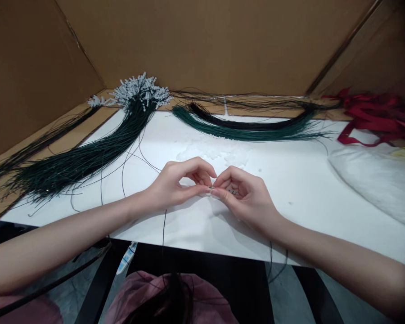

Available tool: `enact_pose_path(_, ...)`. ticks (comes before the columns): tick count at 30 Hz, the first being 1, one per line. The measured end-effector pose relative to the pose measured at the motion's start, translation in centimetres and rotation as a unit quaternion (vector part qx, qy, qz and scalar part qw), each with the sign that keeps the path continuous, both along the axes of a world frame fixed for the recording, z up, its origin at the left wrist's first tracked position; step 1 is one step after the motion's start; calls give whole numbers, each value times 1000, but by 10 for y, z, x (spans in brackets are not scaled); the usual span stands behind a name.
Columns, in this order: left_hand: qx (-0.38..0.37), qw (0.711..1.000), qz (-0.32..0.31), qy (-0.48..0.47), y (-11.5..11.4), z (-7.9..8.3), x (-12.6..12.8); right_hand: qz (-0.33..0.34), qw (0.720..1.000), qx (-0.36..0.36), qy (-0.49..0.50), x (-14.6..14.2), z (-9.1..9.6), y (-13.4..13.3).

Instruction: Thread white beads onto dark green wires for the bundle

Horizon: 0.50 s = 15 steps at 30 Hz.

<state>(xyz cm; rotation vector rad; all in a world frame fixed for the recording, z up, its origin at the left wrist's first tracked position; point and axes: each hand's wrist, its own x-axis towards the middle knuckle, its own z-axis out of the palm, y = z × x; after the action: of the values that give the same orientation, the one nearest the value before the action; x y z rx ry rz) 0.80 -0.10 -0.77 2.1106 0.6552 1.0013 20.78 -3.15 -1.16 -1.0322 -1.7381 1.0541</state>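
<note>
My left hand [189, 180] and my right hand [241, 193] meet fingertip to fingertip above the white board [303, 171]. Both are closed in a pinch on one small thing, which looks like a thin wire with white beads [234, 192]; the beads show in the hollow of my right hand. Fingers hide most of it. Below my left wrist a thin dark wire [164, 229] runs down past the board's front edge. Small white beads [216, 153] lie scattered on the board just beyond my hands.
On the left lies a thick bundle of dark green wires [97, 157] with white beaded tips [138, 92]. Another curved bundle of green wires [243, 130] lies at the back. To the right are dark red ribbons [374, 117] and a clear plastic bag [381, 180]. Cardboard walls [202, 45] enclose the board.
</note>
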Motion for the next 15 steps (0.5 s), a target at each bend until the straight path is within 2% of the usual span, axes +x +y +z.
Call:
enact_pose_path(11,-25,999,-2,-29,1,2,-2,-7,1000,-7,-3,0,-1,2)
enact_pose_path(15,-5,1000,2,-22,1,2,-2,-1,1000,-21,-6,-1,0,2)
